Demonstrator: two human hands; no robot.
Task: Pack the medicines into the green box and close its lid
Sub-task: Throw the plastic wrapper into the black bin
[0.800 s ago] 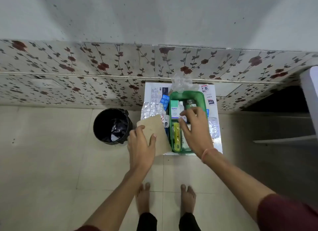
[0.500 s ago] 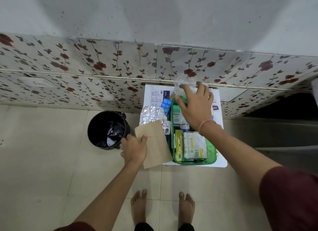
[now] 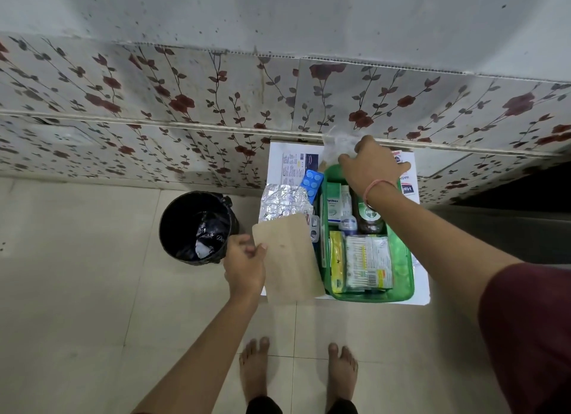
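Observation:
The green box stands open on a small white table against the wall. Inside lie a cotton-bud pack, a yellow-green carton, a white-green eye-drop carton and a dark bottle. My right hand reaches over the box's far end and pinches a clear plastic bag. My left hand grips the left edge of a beige flat piece beside the box. Silver blister strips and a blue blister lie left of the box.
A black bin with a liner stands on the tiled floor left of the table. The floral tiled wall runs right behind the table. My bare feet stand in front of it. Printed cartons lie at the table's back.
My right hand went from inside the box to its far end and took hold of the plastic bag. My left hand slid to the beige piece's left edge. The camera came closer.

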